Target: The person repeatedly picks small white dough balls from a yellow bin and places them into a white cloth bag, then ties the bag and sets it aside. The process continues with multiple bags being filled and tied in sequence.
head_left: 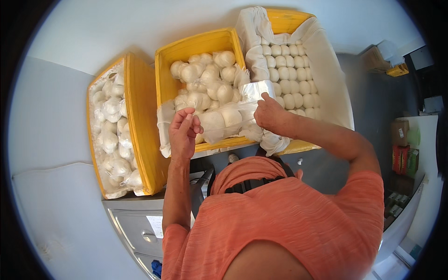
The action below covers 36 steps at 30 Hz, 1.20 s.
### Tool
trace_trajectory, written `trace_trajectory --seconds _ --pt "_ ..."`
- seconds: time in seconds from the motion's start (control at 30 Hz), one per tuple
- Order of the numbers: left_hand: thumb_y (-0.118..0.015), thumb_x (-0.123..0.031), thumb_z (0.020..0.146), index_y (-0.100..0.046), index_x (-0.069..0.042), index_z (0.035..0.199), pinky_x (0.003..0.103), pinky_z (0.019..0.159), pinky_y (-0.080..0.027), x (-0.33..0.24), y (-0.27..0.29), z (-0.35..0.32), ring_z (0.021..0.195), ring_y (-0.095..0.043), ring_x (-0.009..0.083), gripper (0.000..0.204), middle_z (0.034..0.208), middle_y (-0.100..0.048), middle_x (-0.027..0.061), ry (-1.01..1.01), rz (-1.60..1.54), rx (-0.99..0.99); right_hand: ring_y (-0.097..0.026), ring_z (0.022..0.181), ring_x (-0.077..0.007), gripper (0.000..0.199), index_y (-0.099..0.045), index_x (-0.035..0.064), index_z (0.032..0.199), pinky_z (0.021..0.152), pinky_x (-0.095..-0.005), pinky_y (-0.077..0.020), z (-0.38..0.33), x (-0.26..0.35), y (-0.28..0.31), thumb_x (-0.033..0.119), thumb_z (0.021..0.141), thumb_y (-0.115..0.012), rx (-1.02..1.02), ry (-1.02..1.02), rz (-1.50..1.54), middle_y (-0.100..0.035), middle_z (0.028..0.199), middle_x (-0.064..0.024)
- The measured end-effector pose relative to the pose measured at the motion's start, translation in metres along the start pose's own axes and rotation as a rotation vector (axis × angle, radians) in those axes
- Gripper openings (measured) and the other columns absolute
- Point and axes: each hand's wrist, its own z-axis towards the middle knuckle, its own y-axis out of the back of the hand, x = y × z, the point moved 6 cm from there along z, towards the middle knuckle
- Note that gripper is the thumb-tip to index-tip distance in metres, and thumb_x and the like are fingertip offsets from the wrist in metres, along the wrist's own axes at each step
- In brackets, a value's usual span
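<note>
Three yellow crates stand side by side, seen from the head view. The left crate (142,126) holds clear bags of white dough balls stacked along its length; the bags overlap too much to count. The middle crate (196,46) is heaped with more such bagged dough balls (205,79), again too many and too overlapped to count. The right crate (284,21) is lined with a white cloth (326,70) and holds loose dough balls (291,74) laid in neat rows, roughly seven rows showing, about four to six across.

Over the near edge of the middle crate, both hands hold one clear plastic bag (228,116) with about three dough balls visible inside. The left hand (183,133) has its thumb and fingertips pinched together on the bag's left end. The right hand (268,112) is closed on the bag's right end, where the plastic stretches up toward the cloth-lined crate. The bag lies across the crate's front rim, between the two hands.

The person wears an orange shirt (289,219). Below the crates a grey metal cabinet (140,228) shows, with a paper label on its front. At far right, small boxes (403,154) sit on a shelf.
</note>
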Motion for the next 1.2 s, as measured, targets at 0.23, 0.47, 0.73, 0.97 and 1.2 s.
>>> trace_trajectory --seconds 0.23,0.47,0.73,0.97,1.2 --pt "-0.044 0.002 0.091 -0.046 -0.001 0.122 0.029 0.07 -0.055 -0.004 0.001 -0.028 0.09 -0.063 0.0202 0.031 0.116 -0.057 0.0149 -0.052 0.124 0.206 -0.05 0.062 -0.0197 0.013 -0.053 0.0061 0.071 0.064 -0.0325 -0.0402 0.009 0.008 0.11 0.009 0.066 -0.065 -0.948 0.128 0.302 -0.042 0.057 -0.0026" --pt "-0.054 0.007 0.085 -0.036 -0.006 0.135 0.022 0.06 -0.055 -0.005 -0.028 -0.027 0.093 -0.064 0.0185 0.055 0.129 -0.049 0.017 0.044 0.314 0.269 -0.047 0.056 -0.0038 0.035 -0.051 0.0014 0.109 0.046 -0.0221 -0.0347 0.034 0.013 0.047 0.013 0.082 -0.069 -0.407 -0.366 1.893 -0.061 0.077 -0.0023" --pt "-0.06 0.007 0.077 -0.048 -0.001 0.12 0.021 0.066 -0.05 0.022 -0.018 -0.019 0.075 -0.058 0.0073 0.045 0.086 -0.059 0.0019 0.04 0.32 0.279 -0.04 0.05 -0.0042 0.047 -0.047 0.0016 0.118 0.045 -0.0189 -0.0302 0.013 0.02 0.04 0.006 0.077 -0.069 -0.345 -0.457 2.267 -0.058 0.074 -0.0012" --pt "-0.062 -0.01 0.08 -0.054 -0.002 0.108 0.027 0.08 -0.047 0.042 0.023 -0.019 0.069 -0.055 0.0092 0.03 0.079 -0.059 0.0018 0.137 -0.039 0.107 -0.052 0.057 -0.0093 0.021 -0.055 -0.0017 0.097 0.056 -0.0226 -0.0438 -0.015 -0.005 -0.02 0.002 0.077 -0.057 -0.63 -0.402 2.184 -0.06 0.076 -0.0043" --pt "-0.052 0.006 0.083 -0.036 -0.004 0.136 0.026 0.081 -0.048 0.047 -0.039 -0.041 0.087 -0.061 0.0127 0.056 0.102 -0.063 0.0098 0.314 0.081 0.211 -0.063 0.066 -0.0152 0.063 -0.026 0.0055 0.142 0.059 -0.0232 -0.0507 0.0 0.047 0.003 -0.007 0.083 -0.047 0.023 -0.233 2.388 -0.057 0.118 -0.0205"
